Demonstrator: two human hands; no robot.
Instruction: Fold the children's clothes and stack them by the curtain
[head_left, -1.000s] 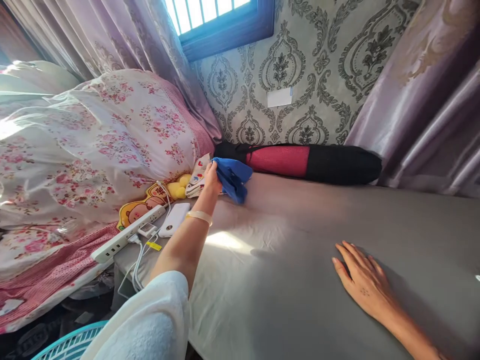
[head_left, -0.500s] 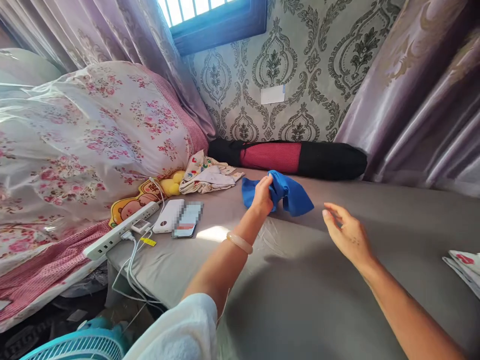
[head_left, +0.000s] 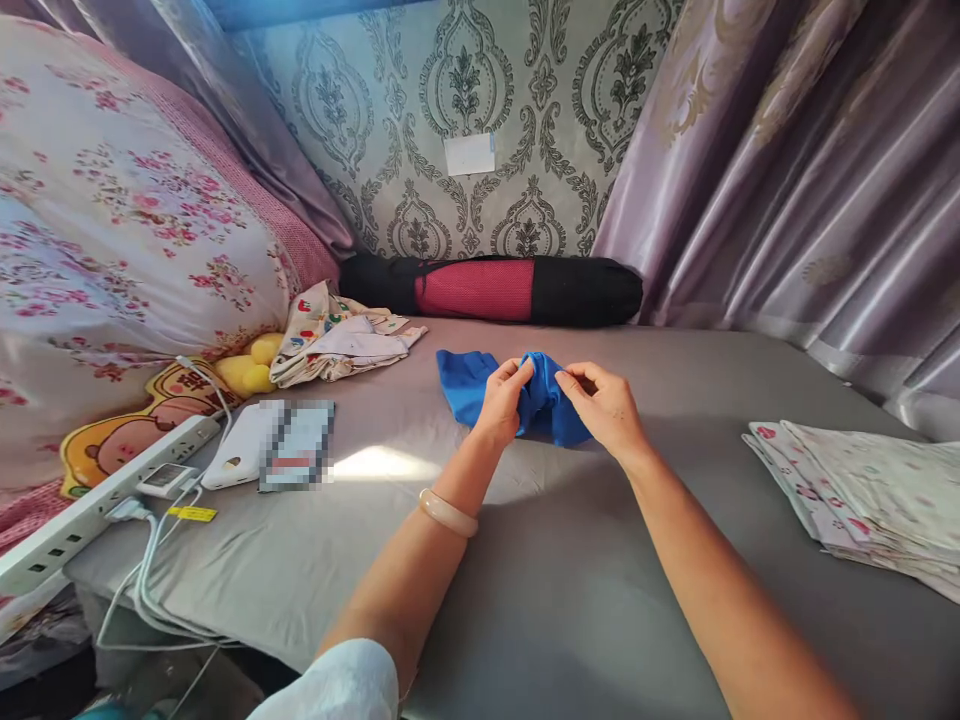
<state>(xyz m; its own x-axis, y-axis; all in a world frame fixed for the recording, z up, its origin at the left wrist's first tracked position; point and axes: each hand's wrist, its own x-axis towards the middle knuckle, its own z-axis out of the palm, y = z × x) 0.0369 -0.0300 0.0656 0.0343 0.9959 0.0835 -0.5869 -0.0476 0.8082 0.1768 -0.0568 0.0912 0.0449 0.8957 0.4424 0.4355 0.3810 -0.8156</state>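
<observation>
A crumpled piece of bright blue cloth (head_left: 466, 388), perhaps a small garment, is held just over the grey sheet in front of me. My left hand (head_left: 501, 402) pinches its bunched middle between thumb and fingers; a pale bangle (head_left: 448, 513) circles that wrist. At the cloth's right side, my right hand (head_left: 606, 408) grips the edge with thumb and fingertips. One part of the cloth hangs off to the left, another droops between my hands. Its exact kind does not show.
Folded patterned fabrics (head_left: 855, 490) lie at the right, and a rumpled printed cloth (head_left: 349, 345) at the back left. A black and red rolled bag (head_left: 480, 290) lies along the wall. At left are a power strip (head_left: 112, 505), cables, a white power bank (head_left: 240, 445) and a phone (head_left: 296, 445).
My right hand has come in from the right and taken hold of the blue cloth beside my left hand. The view has swung to the right, bringing the folded fabrics further in.
</observation>
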